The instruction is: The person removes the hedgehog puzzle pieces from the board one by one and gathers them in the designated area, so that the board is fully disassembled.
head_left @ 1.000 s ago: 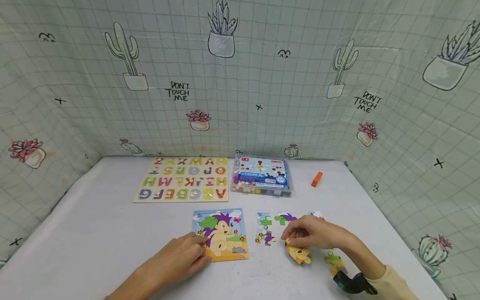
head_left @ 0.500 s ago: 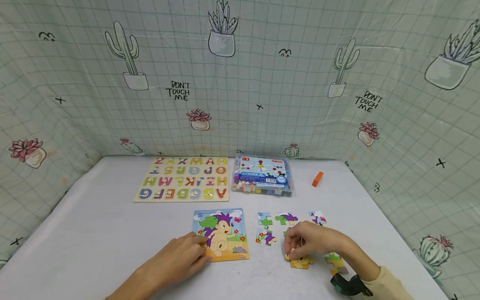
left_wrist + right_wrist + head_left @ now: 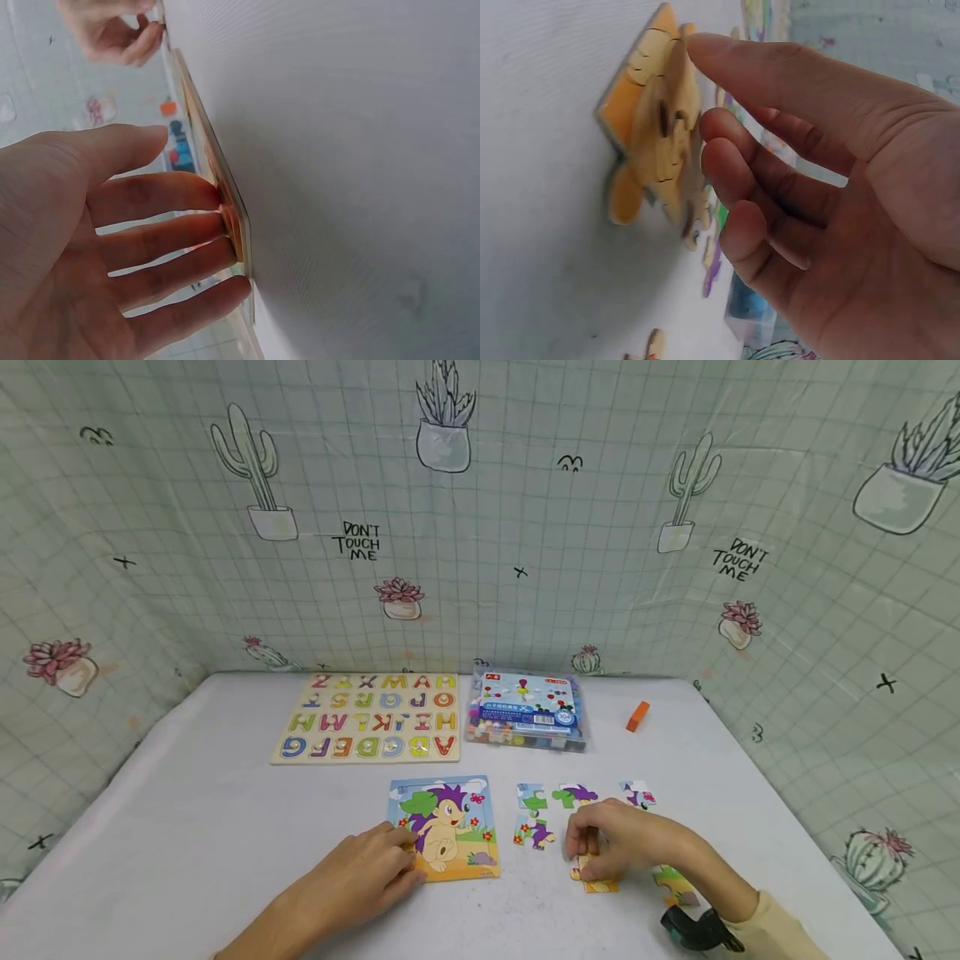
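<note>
My left hand (image 3: 372,866) rests its fingertips on the left edge of a square hedgehog puzzle board (image 3: 480,806). In the left wrist view its fingers (image 3: 161,196) are nearly straight and the thumb stands apart. To the right, my right hand (image 3: 626,837) bends over the table with thumb and fingers on a cream puzzle piece (image 3: 671,127). That piece overlaps an orange-edged puzzle piece (image 3: 622,105) below it. Loose puzzle pieces lie around this hand: a blue-and-green one (image 3: 532,795), a purple one with flowers (image 3: 534,833) and a green-and-orange one (image 3: 677,885).
Behind the hedgehog board lie a wooden alphabet board (image 3: 367,717) and a clear plastic box (image 3: 525,710) of coloured parts. An orange block (image 3: 637,717) sits at the back right. A patterned cloth (image 3: 480,527) hangs behind the white table (image 3: 187,827).
My right hand has brought the cream piece down and turned it beside its neighbour. The butterfly piece behind the hand has come into sight. My left hand stays on the board.
</note>
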Tool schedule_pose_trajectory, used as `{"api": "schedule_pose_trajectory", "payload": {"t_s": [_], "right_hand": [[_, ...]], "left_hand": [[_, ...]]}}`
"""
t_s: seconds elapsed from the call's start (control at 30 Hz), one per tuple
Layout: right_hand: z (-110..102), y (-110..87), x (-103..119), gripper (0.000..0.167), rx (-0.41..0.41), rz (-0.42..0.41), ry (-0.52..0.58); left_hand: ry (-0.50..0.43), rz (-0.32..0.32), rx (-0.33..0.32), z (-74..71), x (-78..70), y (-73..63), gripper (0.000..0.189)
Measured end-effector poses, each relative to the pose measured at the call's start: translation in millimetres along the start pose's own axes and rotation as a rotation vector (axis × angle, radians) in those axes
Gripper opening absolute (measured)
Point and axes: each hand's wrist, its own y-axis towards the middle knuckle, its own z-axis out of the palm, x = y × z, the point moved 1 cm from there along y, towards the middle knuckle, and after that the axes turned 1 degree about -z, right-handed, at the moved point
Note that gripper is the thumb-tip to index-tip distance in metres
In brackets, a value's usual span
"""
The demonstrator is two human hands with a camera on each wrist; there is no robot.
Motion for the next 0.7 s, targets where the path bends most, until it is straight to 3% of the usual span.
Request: {"api": "schedule_pose_trajectory", "payload": {"t_s": [0.17,0.33,0.5,0.7], "right_hand": [[-5.7,11.3,11.5,0.015,-0.045,-0.038,-0.028],[-2.9,35.7,30.6,0.009,-0.045,-0.087,-0.063],[10.0,68.6,54.2,0.010,-0.016,-0.131,-0.094],[31.1,104.5,76.0,0.019,0.009,-0.164,-0.150]], "left_hand": [[0.026,0.029,-0.025,-0.6,0.1,3.4,0.022],[0.007,0.029,-0.019,-3.0,2.1,4.9,0.022],[-0.052,0.038,0.020,-6.7,8.8,4.2,0.019],[-0.064,0.039,0.021,-9.2,18.7,-2.2,0.015]]}}
